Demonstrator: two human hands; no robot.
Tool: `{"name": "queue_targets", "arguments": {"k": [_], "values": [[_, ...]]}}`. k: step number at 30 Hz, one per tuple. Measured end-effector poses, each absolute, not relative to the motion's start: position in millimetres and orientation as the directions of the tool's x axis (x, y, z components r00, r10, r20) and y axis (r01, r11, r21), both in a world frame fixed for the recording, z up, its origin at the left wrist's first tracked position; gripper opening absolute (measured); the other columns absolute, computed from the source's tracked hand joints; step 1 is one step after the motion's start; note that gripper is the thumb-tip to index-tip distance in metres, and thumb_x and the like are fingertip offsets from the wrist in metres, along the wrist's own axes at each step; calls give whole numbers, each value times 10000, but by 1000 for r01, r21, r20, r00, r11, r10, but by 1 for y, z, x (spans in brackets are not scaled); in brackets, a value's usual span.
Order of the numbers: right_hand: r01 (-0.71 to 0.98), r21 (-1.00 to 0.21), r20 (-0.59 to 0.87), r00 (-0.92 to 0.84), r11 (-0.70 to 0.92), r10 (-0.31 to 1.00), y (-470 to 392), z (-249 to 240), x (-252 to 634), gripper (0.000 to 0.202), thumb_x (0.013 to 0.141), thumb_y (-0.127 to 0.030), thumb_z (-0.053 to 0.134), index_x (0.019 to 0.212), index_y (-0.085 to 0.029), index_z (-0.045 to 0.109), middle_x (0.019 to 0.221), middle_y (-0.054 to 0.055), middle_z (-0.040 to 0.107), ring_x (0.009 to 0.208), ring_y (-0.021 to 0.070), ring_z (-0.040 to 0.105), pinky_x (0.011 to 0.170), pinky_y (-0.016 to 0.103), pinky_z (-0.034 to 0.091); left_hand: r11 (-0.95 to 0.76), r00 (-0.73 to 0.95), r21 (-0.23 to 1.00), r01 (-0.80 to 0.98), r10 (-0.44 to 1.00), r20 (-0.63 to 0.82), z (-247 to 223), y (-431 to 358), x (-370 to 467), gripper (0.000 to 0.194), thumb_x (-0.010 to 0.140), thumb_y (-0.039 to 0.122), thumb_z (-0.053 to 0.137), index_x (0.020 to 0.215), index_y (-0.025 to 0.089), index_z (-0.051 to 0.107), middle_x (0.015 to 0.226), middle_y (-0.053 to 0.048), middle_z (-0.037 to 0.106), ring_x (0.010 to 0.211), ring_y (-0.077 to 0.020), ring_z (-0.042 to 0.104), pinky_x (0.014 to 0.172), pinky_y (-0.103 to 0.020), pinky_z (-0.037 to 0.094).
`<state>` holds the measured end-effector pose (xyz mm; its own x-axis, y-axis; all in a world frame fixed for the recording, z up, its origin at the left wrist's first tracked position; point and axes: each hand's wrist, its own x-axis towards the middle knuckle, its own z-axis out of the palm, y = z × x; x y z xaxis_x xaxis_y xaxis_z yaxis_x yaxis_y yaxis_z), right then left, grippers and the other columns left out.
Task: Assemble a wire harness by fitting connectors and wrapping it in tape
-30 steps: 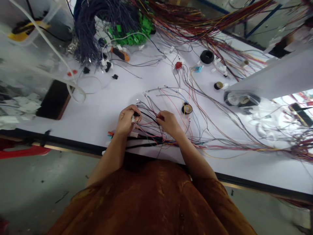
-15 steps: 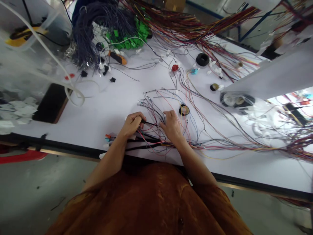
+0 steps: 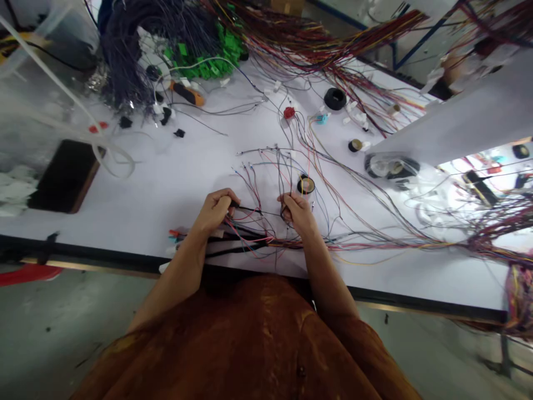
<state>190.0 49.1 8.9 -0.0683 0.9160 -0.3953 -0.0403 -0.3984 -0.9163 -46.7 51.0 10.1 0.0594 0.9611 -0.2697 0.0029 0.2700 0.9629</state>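
So, nearest first: black sleeves (image 3: 237,249) lie by the front edge of the desk (image 3: 145,222), feeding rightward into a wire bundle (image 3: 375,245). Just beyond them, the left hand (image 3: 219,210) is curled, thumb against forefinger, pinching a small dark piece (image 3: 235,204) (type unclear, mostly covered by fingers). A dark strand (image 3: 250,210) runs from it toward the right hand (image 3: 296,211), which pinches dark wires (image 3: 280,178) between thumb and fingertips, their ends pointing away from the body. Risk, in my judgement: a hard pull could bend a terminal or free the strand; the loose red wires (image 3: 259,191) between the hands could snag, being uncombed. Just past the right hand, a tape roll (image 3: 307,183) sits among crossing wires, which could drag it. Farther: red connector (image 3: 288,113), then green connectors (image 3: 204,68).
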Motion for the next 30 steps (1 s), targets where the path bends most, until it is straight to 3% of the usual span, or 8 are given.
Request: {"name": "queue_targets", "arguments": {"k": [3,6,11,14,17,20,25,30], "values": [[-91,-926,-362,-66,-367,930,46,10,190,308,807,-503,602,810,-195,589,537,-89,370,402,42,317,374,185,202,255,63,967,27,965,-256,9,51,-47,164,726,211,464,671,170,613,447,28,511,456,-107,490,484,-207,380],[8,-939,-343,-72,-344,936,44,12,189,306,830,-500,588,832,-196,619,522,-77,439,403,46,348,378,178,248,222,70,975,24,972,-223,8,52,-47,173,766,235,479,697,164,620,480,21,532,480,-109,509,499,-210,393],[75,-959,-278,-101,-272,955,38,13,188,261,803,-413,624,936,-190,647,803,-5,674,438,31,382,395,182,286,182,83,981,-60,981,-177,6,55,-44,314,862,436,555,708,167,603,463,46,482,470,-89,497,559,-213,442],[128,-972,-209,-104,-196,972,35,9,186,281,803,-381,626,991,-179,678,804,9,683,515,59,473,468,192,371,213,83,972,-96,975,-205,8,57,-40,360,832,496,614,696,163,606,458,52,474,436,-72,462,536,-206,440],[191,-976,-129,-100,-108,987,32,7,183,246,802,-359,632,958,-185,708,836,25,703,697,119,609,637,238,486,223,73,964,-146,974,-214,12,58,-38,339,809,491,649,775,154,661,470,56,474,428,-66,455,509,-199,432],[239,-971,-45,-115,-17,992,29,9,182,191,802,-334,643,906,-193,720,891,37,720,815,154,647,757,284,508,217,9,952,-218,975,-220,13,60,-38,290,797,434,665,876,156,695,491,59,473,428,-66,466,470,-191,406],[288,-955,26,-158,71,987,25,10,182,186,843,-334,618,907,-196,726,850,35,705,782,155,639,720,286,500,242,-40,925,-295,963,-265,10,64,-39,239,778,347,667,923,160,705,524,53,482,421,-73,465,431,-208,394],[321,-935,78,-223,149,972,24,8,180,189,868,-320,602,930,-204,738,879,46,711,834,165,645,746,291,498,161,-85,900,-405,973,-213,7,68,-38,325,738,411,733,971,186,704,541,72,472,411,-51,421,476,-215,452]]}}
